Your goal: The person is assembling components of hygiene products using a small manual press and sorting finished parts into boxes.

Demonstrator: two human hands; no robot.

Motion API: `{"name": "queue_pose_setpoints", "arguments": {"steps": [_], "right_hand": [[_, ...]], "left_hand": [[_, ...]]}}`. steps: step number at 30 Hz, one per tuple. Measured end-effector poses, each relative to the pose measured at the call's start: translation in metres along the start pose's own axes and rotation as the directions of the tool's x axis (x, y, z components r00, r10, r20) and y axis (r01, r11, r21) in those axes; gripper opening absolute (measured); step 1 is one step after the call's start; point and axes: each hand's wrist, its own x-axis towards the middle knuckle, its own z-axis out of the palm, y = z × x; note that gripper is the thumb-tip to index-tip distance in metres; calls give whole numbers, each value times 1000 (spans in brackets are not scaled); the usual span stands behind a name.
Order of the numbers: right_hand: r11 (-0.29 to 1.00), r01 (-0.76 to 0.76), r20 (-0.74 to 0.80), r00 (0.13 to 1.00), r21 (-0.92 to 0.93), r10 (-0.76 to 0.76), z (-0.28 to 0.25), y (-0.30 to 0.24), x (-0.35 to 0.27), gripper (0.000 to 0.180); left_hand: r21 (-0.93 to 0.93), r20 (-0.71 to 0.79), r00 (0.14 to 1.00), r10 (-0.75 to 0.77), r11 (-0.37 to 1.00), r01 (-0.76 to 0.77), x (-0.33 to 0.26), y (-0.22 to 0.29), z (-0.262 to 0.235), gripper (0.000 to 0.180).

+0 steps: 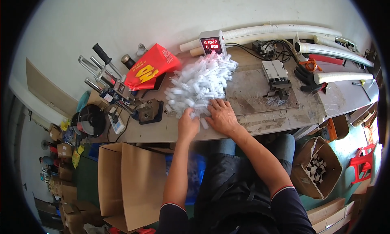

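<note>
A large heap of small translucent white plastic pieces (pixel 199 81), tube-like and many with ridged ends, lies on the worktable (pixel 264 122). At the heap's near edge, my right hand (pixel 222 117) rests palm down with its fingers apart, touching the pieces. My left hand (pixel 188 125) stands on edge against the heap's near left side. Its thumb shows, but the other fingers are partly hidden, so I cannot tell whether they grip anything. One loose piece (pixel 204 123) lies between my hands, close to the table's front edge.
Below the table edge are a blue bin (pixel 200 169) with blurred pale contents and an open cardboard box (pixel 142 185). Left of the heap stand a lever press (pixel 148 111) and a red bag (pixel 152 67). Behind it is a digital display (pixel 212 43); a metal fixture (pixel 277 77) stands right.
</note>
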Motion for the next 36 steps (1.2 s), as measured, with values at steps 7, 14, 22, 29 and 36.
{"name": "queue_pose_setpoints", "arguments": {"steps": [7,14,22,29,36], "right_hand": [[1000,20,-28,999,-7,-21,5,0,-1,39],[1000,25,-65,998,4,-25,5,-2,-1,37],[999,39,-24,999,-4,-39,0,0,-1,38],[997,57,-110,992,-44,-62,7,8,-6,35],[992,6,-110,994,-125,-20,11,-2,1,25]], "left_hand": [[-571,308,947,-93,778,262,-3,-28,-12,43],[-209,185,977,-104,967,142,-6,-3,-6,57],[93,152,987,-48,995,34,-10,17,1,60],[-314,395,892,-220,880,357,-7,24,0,51],[-206,311,950,22,978,45,-19,-23,-26,51]]}}
